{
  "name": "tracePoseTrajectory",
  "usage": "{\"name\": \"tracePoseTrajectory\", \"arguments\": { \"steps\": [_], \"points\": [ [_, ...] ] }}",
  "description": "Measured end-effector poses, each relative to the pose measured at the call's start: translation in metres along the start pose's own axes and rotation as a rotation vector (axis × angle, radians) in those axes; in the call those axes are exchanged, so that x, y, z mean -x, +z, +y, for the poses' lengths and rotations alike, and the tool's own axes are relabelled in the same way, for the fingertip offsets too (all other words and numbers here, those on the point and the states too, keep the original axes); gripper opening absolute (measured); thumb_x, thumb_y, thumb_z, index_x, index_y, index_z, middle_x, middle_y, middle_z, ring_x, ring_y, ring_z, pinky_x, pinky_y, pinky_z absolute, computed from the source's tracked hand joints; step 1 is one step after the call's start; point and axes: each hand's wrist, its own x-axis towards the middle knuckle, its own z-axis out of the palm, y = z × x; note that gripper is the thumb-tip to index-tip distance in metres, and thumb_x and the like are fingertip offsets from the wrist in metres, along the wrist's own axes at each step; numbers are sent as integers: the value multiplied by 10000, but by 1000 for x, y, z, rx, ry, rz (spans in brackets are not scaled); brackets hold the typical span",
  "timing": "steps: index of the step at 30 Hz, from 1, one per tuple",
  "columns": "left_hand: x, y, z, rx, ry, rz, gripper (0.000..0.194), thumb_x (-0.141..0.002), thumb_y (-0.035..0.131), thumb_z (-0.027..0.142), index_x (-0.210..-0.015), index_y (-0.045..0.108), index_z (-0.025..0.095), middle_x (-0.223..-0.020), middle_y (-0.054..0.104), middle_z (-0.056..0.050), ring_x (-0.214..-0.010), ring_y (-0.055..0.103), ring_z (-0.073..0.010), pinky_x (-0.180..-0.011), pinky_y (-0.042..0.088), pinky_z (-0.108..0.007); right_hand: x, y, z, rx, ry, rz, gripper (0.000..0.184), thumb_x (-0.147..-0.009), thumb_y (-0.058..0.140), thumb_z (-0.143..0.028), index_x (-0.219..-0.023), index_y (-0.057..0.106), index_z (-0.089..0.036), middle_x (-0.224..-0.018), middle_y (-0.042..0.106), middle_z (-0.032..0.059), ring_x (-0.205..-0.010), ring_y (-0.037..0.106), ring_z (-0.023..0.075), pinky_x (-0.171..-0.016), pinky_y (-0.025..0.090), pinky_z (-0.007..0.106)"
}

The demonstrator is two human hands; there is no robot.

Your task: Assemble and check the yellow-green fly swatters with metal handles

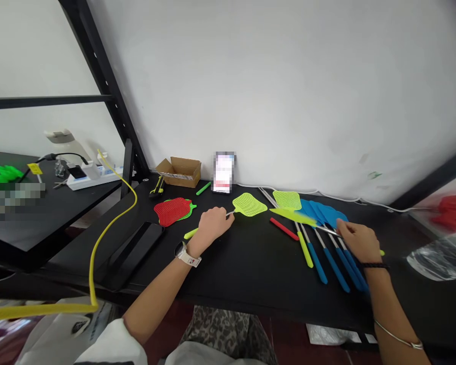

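Note:
My left hand [212, 225] is closed around the metal rod of a yellow-green fly swatter [250, 204]; its mesh head points right and its handle sticks out below my wrist. In my right hand [359, 242] is a second yellow-green fly swatter [293, 217], held by its shaft, with its head blurred and pointing left. Beneath it several blue fly swatters [330, 214] lie fanned out, their handles toward the table's front edge. Beside them rests another yellow-green swatter head [287, 200], a loose red handle [284, 229] and a yellow-green handle [305, 250].
At left lie a red swatter head [173, 210] over a green one, and a black tray-like object [135, 253]. Behind stand an open cardboard box [179, 172], a green handle [203, 188] and a phone [223, 173] against the wall. A yellow cable [95, 243] hangs at left.

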Motion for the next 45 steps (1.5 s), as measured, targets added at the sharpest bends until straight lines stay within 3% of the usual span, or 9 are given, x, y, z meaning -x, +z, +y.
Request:
{"name": "tracePoseTrajectory", "arguments": {
  "steps": [4,7,11,19,23,32,37,42,45],
  "points": [
    [2,-5,-2,30,138,-31,470,-846,309,485,-769,625,146,-808,632,-113,-807,619,-272,-668,465,-333,-1,-11,-2,46,262,-45,473,-869,293,-443,-735,658,-173,-765,611,107,-723,498,222,-582,303,285],
    [6,-3,4,36,323,-57,495,-852,298,505,-715,621,156,-756,628,-96,-754,620,-251,-654,457,-320,-2,-13,-4,79,324,-55,457,-866,292,-452,-814,669,-198,-810,610,102,-778,503,248,-595,306,300],
    [13,9,15,-23,414,-11,473,-865,305,451,-730,631,137,-747,631,-103,-737,623,-245,-653,458,-323,-1,-15,-4,126,356,-101,480,-858,270,-470,-822,670,-208,-855,603,114,-831,520,280,-612,322,321],
    [9,10,10,-73,369,-5,457,-866,311,416,-747,640,123,-743,628,-112,-732,621,-252,-640,462,-335,0,-25,7,229,409,-260,534,-828,266,-517,-1011,660,-207,-997,584,147,-900,545,330,-651,378,356],
    [9,6,8,-68,371,-12,457,-863,308,427,-759,636,126,-760,628,-115,-742,618,-258,-633,451,-334,0,-25,10,269,444,-252,541,-826,248,-515,-1022,651,-212,-1014,574,151,-932,542,343,-687,392,371],
    [10,-9,-5,100,441,-218,503,-831,317,516,-556,558,170,-559,533,-38,-526,529,-164,-498,296,-263,-1,-21,13,250,391,-301,468,-795,324,-492,-883,681,-202,-933,590,147,-834,567,318,-651,388,361],
    [11,-22,-16,164,415,-228,502,-823,337,524,-568,590,173,-532,505,-8,-492,483,-131,-514,279,-253,-1,-20,14,162,346,-264,439,-777,370,-480,-731,676,-168,-818,595,166,-654,555,283,-572,357,358],
    [11,-27,-22,223,471,-462,509,-810,363,511,-468,529,172,-458,493,2,-411,405,-94,-487,289,-250,-1,-19,16,139,348,-251,382,-751,408,-448,-694,667,-172,-746,586,153,-608,534,278,-554,337,357],
    [12,-22,-17,144,445,-364,502,-808,361,520,-492,529,169,-503,529,-20,-457,459,-112,-481,287,-247,-2,-18,19,126,331,-277,380,-756,407,-441,-668,664,-173,-758,597,149,-615,535,272,-569,337,356]
  ]
}}
